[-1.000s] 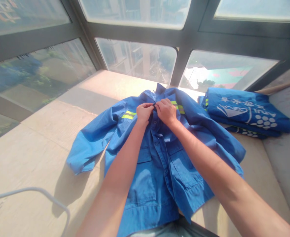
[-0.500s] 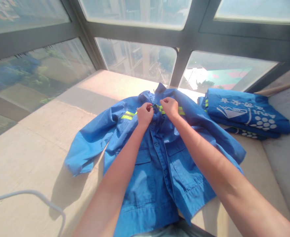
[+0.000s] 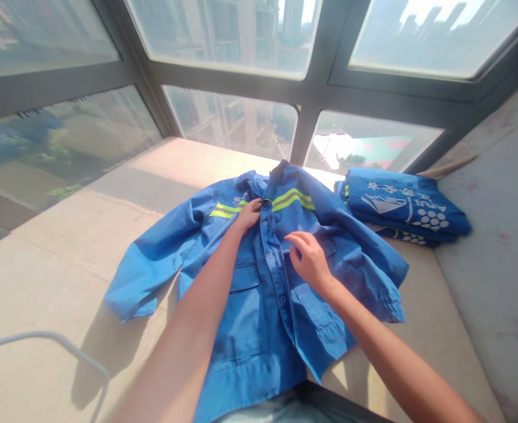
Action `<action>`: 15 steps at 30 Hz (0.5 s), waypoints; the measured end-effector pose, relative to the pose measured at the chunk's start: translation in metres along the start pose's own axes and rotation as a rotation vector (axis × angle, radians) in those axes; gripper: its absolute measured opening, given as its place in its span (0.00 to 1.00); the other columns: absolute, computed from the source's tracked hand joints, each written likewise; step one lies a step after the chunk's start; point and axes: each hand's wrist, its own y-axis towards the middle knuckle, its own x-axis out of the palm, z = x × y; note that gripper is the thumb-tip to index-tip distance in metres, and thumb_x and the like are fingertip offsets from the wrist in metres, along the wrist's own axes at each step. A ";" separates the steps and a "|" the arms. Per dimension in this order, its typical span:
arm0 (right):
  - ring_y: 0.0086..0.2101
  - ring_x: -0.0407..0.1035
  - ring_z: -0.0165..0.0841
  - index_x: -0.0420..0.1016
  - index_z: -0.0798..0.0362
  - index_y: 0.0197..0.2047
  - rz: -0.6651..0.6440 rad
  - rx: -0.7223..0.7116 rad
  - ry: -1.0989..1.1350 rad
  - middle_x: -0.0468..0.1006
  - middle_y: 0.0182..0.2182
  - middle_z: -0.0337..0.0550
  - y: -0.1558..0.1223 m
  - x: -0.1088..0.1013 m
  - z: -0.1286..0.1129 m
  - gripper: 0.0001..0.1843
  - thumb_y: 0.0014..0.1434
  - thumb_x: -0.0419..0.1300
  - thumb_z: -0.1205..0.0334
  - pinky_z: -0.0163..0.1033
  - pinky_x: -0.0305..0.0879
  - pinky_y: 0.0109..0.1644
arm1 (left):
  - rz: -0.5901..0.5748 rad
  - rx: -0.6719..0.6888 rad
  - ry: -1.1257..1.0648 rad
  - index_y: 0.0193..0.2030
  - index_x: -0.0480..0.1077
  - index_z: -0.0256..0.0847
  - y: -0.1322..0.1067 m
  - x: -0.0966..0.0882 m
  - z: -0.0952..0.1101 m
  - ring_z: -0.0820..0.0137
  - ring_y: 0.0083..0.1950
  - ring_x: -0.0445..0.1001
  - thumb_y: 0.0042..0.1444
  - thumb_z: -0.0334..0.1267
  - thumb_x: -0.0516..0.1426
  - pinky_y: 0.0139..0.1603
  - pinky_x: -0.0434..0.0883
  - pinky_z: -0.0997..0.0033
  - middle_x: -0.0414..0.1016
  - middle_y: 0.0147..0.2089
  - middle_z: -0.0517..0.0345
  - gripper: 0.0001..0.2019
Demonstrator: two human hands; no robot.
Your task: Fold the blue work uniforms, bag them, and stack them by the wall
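"Sunlit windows [image 3: 232,117] meet a pale ledge [image 3: 43,282]. Where's the jacket [image 3: 259,311]?"

"Spread front-up on that ledge before me, with folded blue garments [image 3: 404,205] beside its sleeve on the right."

"And your hands?"

"My left hand [image 3: 249,215] is at the button strip [image 3: 270,255] just below the collar [image 3: 279,170]; whether it pinches cloth, I cannot tell. My right hand [image 3: 309,258] is over the chest, empty, fingers curved, thumb apart."
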 end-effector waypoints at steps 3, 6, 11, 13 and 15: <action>0.49 0.74 0.40 0.78 0.48 0.52 -0.056 -0.013 0.016 0.80 0.48 0.48 -0.069 -0.020 0.005 0.21 0.62 0.52 0.72 0.50 0.73 0.56 | 0.023 0.069 0.124 0.63 0.69 0.35 -0.026 -0.010 0.006 0.55 0.70 0.66 0.52 0.29 0.61 0.71 0.61 0.51 0.70 0.66 0.39 0.29; 0.55 0.71 0.42 0.78 0.51 0.53 -0.076 -0.005 -0.072 0.79 0.52 0.50 -0.128 -0.033 0.025 0.20 0.63 0.52 0.71 0.52 0.72 0.58 | 0.078 0.108 0.271 0.65 0.66 0.30 -0.078 -0.020 0.004 0.50 0.76 0.51 0.55 0.29 0.58 0.76 0.49 0.44 0.61 0.72 0.35 0.28; 0.66 0.59 0.45 0.74 0.53 0.61 -0.134 -0.016 -0.276 0.70 0.64 0.50 -0.174 -0.031 0.036 0.23 0.65 0.51 0.68 0.55 0.63 0.66 | 0.071 0.181 0.915 0.68 0.66 0.36 -0.198 -0.036 -0.024 0.44 0.75 0.54 0.65 0.44 0.55 0.72 0.51 0.38 0.59 0.73 0.37 0.27; 0.66 0.59 0.46 0.73 0.55 0.62 -0.160 0.010 -0.340 0.69 0.65 0.51 -0.180 -0.026 0.024 0.24 0.65 0.51 0.69 0.54 0.61 0.67 | 0.080 0.174 1.037 0.69 0.65 0.38 -0.235 -0.046 -0.039 0.45 0.74 0.55 0.66 0.48 0.53 0.72 0.52 0.40 0.59 0.73 0.38 0.28; 0.65 0.59 0.46 0.72 0.56 0.63 -0.191 0.040 -0.391 0.68 0.65 0.52 -0.183 -0.023 0.007 0.25 0.65 0.51 0.69 0.53 0.60 0.67 | 0.080 0.167 1.091 0.71 0.63 0.39 -0.258 -0.059 -0.051 0.47 0.75 0.55 0.67 0.49 0.52 0.72 0.53 0.43 0.57 0.74 0.39 0.29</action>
